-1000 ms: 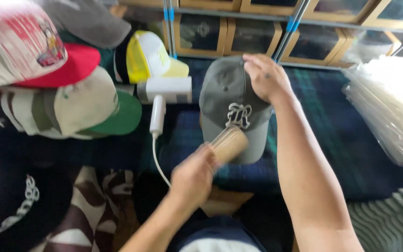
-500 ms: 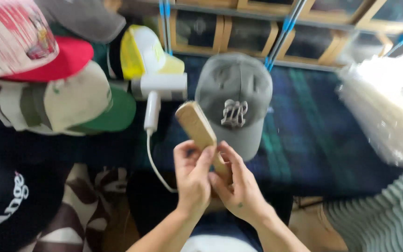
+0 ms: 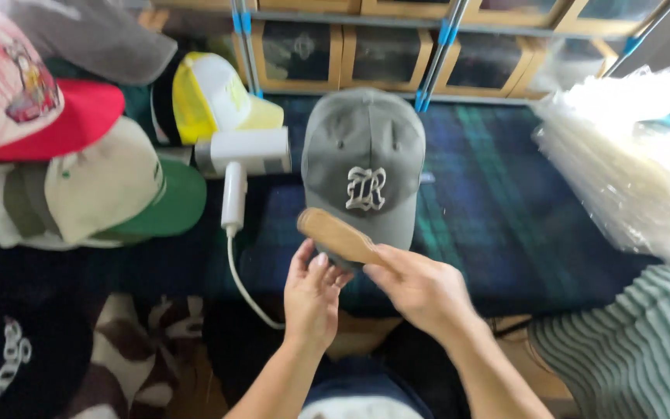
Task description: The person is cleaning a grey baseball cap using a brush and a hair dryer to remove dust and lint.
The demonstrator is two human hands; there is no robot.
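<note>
My right hand (image 3: 420, 291) pinches the near end of a wooden brush (image 3: 337, 235), its far end angled up over the brim of the grey cap (image 3: 364, 167). My left hand (image 3: 313, 293) is half open under the brush, fingertips touching its underside. The cap lies crown-away on the dark plaid cloth (image 3: 490, 209). Just left of it lies a white handheld steamer (image 3: 240, 159) with its cord. Further left sits a pile of caps (image 3: 79, 155); at the right, a stack of clear plastic bags (image 3: 622, 171).

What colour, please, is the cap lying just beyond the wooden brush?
Grey cap with a white embroidered emblem on its front, seen best in the head view.
</note>
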